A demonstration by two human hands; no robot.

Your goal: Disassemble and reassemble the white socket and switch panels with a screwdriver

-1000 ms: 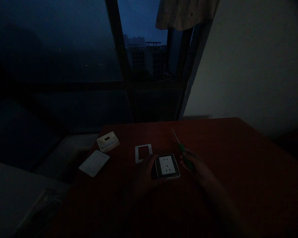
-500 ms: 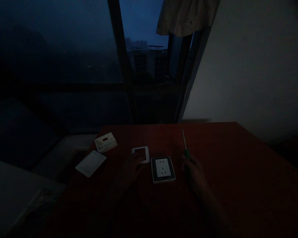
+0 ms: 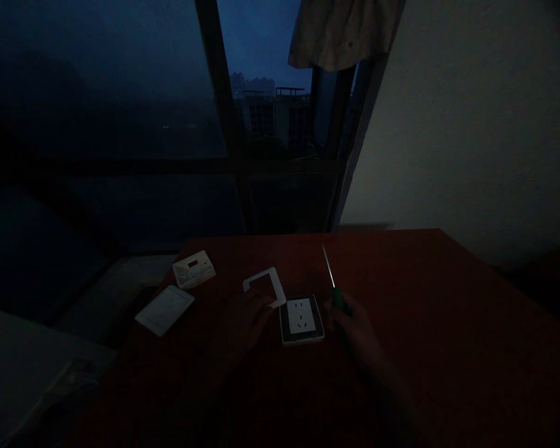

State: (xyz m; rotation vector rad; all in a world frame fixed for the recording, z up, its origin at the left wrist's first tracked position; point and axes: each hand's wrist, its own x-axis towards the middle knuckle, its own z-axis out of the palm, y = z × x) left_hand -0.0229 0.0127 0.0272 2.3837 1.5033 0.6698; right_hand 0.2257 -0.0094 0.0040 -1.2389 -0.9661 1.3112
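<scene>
The left hand (image 3: 245, 320) has its grip pinched on the near edge of a white frame (image 3: 279, 288) – a thin square with an open middle – and tilts it over the reddish-brown surface (image 3: 392, 267); the frame's near right corner is at the far left corner of the socket (image 3: 301, 316), though whether the two touch I cannot tell; the socket, a white panel with slots set in a dark border, lies face up between the hands; the right hand (image 3: 358, 330), just beside it, has its grip closed round the green handle of a screwdriver (image 3: 337, 298), the metal shaft pointing away from the person and slightly left; off to the left, near the edge, lie a pale box with a rectangular opening (image 3: 195, 272) and – nearer the person – a flat white plate (image 3: 165, 310)
</scene>
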